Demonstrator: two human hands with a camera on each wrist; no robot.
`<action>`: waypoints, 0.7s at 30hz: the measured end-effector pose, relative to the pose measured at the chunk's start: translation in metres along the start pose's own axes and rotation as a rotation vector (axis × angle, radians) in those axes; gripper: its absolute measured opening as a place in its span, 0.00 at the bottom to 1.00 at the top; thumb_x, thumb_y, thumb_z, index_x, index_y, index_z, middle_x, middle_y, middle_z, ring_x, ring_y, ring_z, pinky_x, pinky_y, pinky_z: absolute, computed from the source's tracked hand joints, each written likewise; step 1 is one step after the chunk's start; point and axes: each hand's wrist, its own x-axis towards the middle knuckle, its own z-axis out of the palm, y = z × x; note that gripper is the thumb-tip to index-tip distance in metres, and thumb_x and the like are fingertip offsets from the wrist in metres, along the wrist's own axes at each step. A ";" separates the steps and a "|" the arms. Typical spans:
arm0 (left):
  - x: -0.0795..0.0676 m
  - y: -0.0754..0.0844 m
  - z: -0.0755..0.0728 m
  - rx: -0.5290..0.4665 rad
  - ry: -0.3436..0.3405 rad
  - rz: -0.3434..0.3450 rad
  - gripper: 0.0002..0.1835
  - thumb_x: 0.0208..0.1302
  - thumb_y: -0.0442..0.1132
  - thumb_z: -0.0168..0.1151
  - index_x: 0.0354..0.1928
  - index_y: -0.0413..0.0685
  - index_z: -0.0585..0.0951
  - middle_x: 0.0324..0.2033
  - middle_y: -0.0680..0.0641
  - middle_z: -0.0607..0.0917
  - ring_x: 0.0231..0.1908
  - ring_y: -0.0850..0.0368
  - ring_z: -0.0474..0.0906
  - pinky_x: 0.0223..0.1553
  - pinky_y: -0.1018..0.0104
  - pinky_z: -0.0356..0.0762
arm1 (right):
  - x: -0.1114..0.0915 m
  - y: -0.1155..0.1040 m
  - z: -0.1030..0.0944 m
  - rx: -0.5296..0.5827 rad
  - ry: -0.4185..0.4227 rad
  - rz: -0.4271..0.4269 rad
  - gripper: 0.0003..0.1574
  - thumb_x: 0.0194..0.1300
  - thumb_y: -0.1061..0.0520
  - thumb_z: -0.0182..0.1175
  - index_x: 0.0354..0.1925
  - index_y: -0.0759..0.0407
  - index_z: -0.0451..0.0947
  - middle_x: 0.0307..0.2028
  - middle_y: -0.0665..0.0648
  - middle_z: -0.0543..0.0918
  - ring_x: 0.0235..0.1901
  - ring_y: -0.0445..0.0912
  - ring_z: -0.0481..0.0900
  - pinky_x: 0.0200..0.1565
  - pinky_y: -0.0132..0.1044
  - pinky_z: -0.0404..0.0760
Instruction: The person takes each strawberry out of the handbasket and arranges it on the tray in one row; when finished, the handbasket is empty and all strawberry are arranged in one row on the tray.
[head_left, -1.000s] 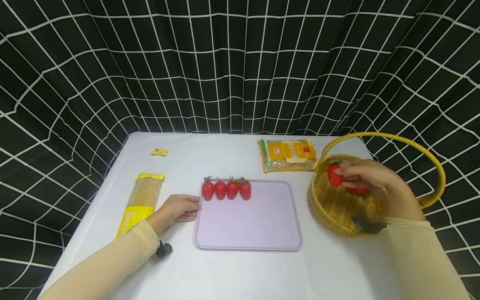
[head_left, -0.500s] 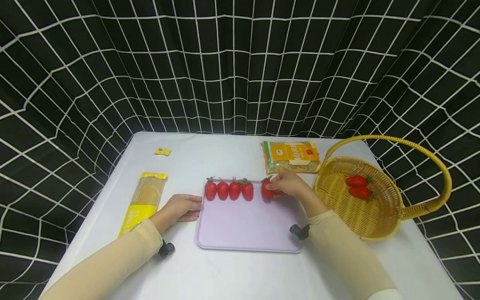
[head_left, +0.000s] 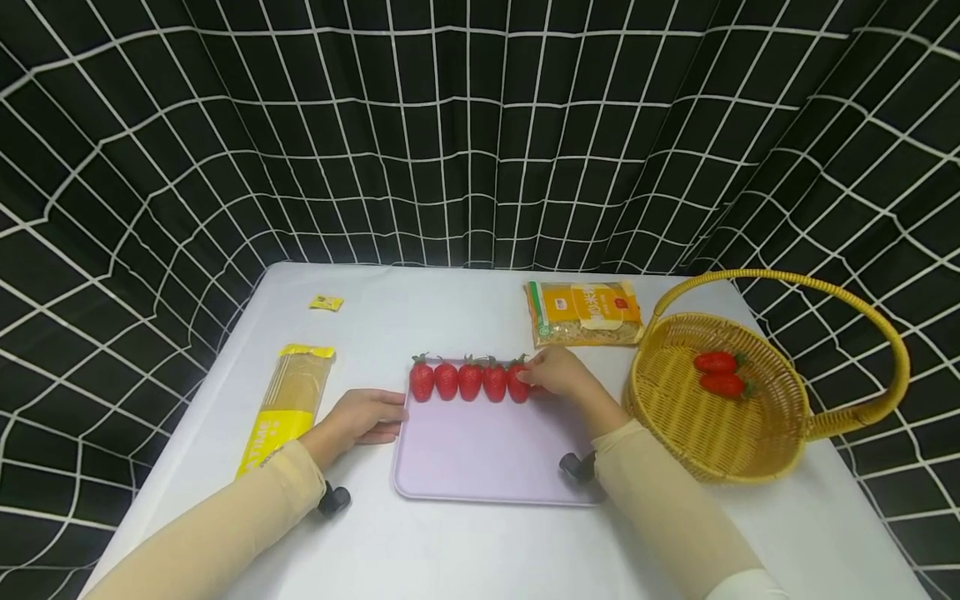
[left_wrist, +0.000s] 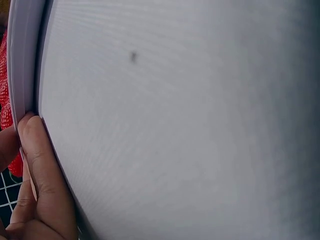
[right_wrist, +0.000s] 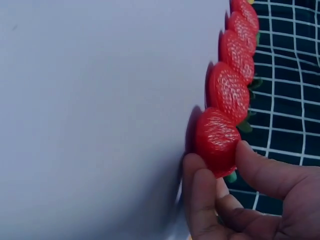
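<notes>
My right hand (head_left: 558,372) pinches a red strawberry (right_wrist: 216,137) between thumb and fingertips at the right end of a row along the far edge of the pale lilac tray (head_left: 487,454). In the right wrist view this strawberry sits right against its neighbour (right_wrist: 230,92), on the tray. Several strawberries (head_left: 446,382) stand side by side in the row, green leaves toward the far rim. At the tray's left side, my left hand (head_left: 367,416) holds the rim (left_wrist: 25,60); in the left wrist view, fingers lie on both sides of it.
A wicker basket (head_left: 678,446) with a tall handle stands to the right, two strawberries (head_left: 722,385) inside. Behind the tray lies an orange grain packet (head_left: 585,312). A yellow noodle packet (head_left: 288,408) and a small yellow sachet (head_left: 326,303) lie on the left.
My right hand has carried a strawberry from the basket to the tray, then slid it left against the row. The left hand stays at the tray's left edge.
</notes>
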 end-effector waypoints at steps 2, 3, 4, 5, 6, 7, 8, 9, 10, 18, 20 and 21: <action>0.001 0.001 0.001 0.002 -0.005 0.002 0.23 0.61 0.36 0.68 0.59 0.39 0.79 0.42 0.42 0.86 0.35 0.54 0.86 0.37 0.63 0.86 | -0.001 0.003 -0.004 0.019 -0.007 0.015 0.14 0.61 0.53 0.67 0.35 0.64 0.81 0.30 0.57 0.83 0.33 0.50 0.80 0.37 0.39 0.81; 0.001 0.001 0.001 0.002 -0.007 0.002 0.23 0.61 0.36 0.68 0.59 0.39 0.79 0.42 0.42 0.86 0.35 0.53 0.86 0.37 0.63 0.86 | -0.003 0.005 -0.008 0.024 -0.011 0.024 0.15 0.62 0.52 0.67 0.37 0.64 0.81 0.31 0.57 0.84 0.34 0.50 0.80 0.38 0.40 0.82; 0.001 0.001 0.001 0.000 -0.005 -0.002 0.23 0.61 0.36 0.68 0.59 0.39 0.79 0.42 0.42 0.86 0.35 0.53 0.86 0.37 0.63 0.86 | -0.006 0.007 -0.013 0.033 -0.017 0.021 0.16 0.62 0.52 0.66 0.39 0.65 0.81 0.33 0.58 0.84 0.35 0.51 0.80 0.40 0.41 0.82; 0.001 0.001 0.001 0.001 -0.005 -0.005 0.23 0.61 0.36 0.68 0.59 0.39 0.79 0.41 0.42 0.86 0.35 0.53 0.86 0.37 0.63 0.86 | -0.010 0.009 -0.019 0.042 -0.025 0.010 0.18 0.63 0.51 0.66 0.41 0.65 0.81 0.34 0.59 0.84 0.36 0.51 0.81 0.41 0.42 0.82; 0.001 0.001 0.001 0.004 -0.003 -0.009 0.23 0.61 0.36 0.68 0.59 0.39 0.79 0.42 0.43 0.86 0.35 0.54 0.86 0.37 0.63 0.86 | -0.014 0.012 -0.027 0.061 -0.033 0.002 0.20 0.63 0.50 0.66 0.44 0.66 0.82 0.36 0.60 0.85 0.38 0.52 0.82 0.43 0.43 0.83; 0.001 0.001 0.001 0.011 -0.005 -0.010 0.23 0.61 0.36 0.67 0.59 0.39 0.79 0.42 0.42 0.86 0.35 0.54 0.86 0.37 0.63 0.86 | -0.020 0.015 -0.036 0.084 -0.046 -0.004 0.22 0.64 0.49 0.65 0.46 0.67 0.82 0.38 0.61 0.85 0.39 0.51 0.82 0.45 0.43 0.83; 0.001 0.001 0.001 0.017 -0.007 -0.010 0.23 0.61 0.36 0.67 0.59 0.39 0.79 0.42 0.42 0.86 0.35 0.54 0.86 0.37 0.63 0.86 | -0.026 0.020 -0.046 0.122 -0.057 -0.008 0.23 0.64 0.49 0.65 0.48 0.67 0.81 0.39 0.62 0.85 0.39 0.51 0.83 0.46 0.43 0.83; 0.001 0.001 0.002 0.017 -0.008 -0.014 0.23 0.61 0.36 0.67 0.59 0.39 0.79 0.42 0.42 0.86 0.35 0.54 0.86 0.37 0.63 0.86 | -0.033 0.026 -0.057 0.168 -0.068 -0.016 0.25 0.65 0.50 0.65 0.50 0.69 0.81 0.41 0.63 0.85 0.40 0.51 0.84 0.47 0.44 0.84; 0.001 0.001 0.002 0.022 -0.012 -0.014 0.23 0.61 0.36 0.67 0.59 0.39 0.79 0.43 0.42 0.86 0.35 0.54 0.86 0.37 0.63 0.86 | -0.040 0.032 -0.070 0.233 -0.082 -0.013 0.26 0.65 0.51 0.65 0.51 0.71 0.79 0.42 0.64 0.85 0.39 0.51 0.84 0.48 0.44 0.84; -0.001 0.003 0.000 0.020 -0.037 0.004 0.25 0.61 0.36 0.67 0.60 0.37 0.77 0.43 0.41 0.86 0.36 0.53 0.86 0.37 0.62 0.86 | -0.071 0.109 -0.155 0.741 -0.230 0.099 0.13 0.75 0.58 0.53 0.42 0.65 0.81 0.40 0.62 0.86 0.41 0.49 0.86 0.51 0.39 0.81; -0.002 0.003 0.001 0.005 -0.046 0.014 0.25 0.61 0.35 0.67 0.60 0.36 0.77 0.43 0.41 0.86 0.36 0.53 0.86 0.38 0.61 0.86 | -0.073 0.127 -0.169 0.809 -0.253 0.137 0.15 0.77 0.59 0.49 0.39 0.61 0.82 0.39 0.61 0.86 0.42 0.49 0.85 0.52 0.38 0.81; -0.002 0.003 0.001 -0.003 -0.051 0.020 0.25 0.61 0.35 0.67 0.60 0.36 0.77 0.43 0.40 0.86 0.36 0.52 0.86 0.38 0.60 0.86 | -0.075 0.136 -0.175 0.843 -0.238 0.172 0.16 0.77 0.59 0.49 0.38 0.60 0.82 0.38 0.61 0.86 0.42 0.49 0.85 0.52 0.37 0.81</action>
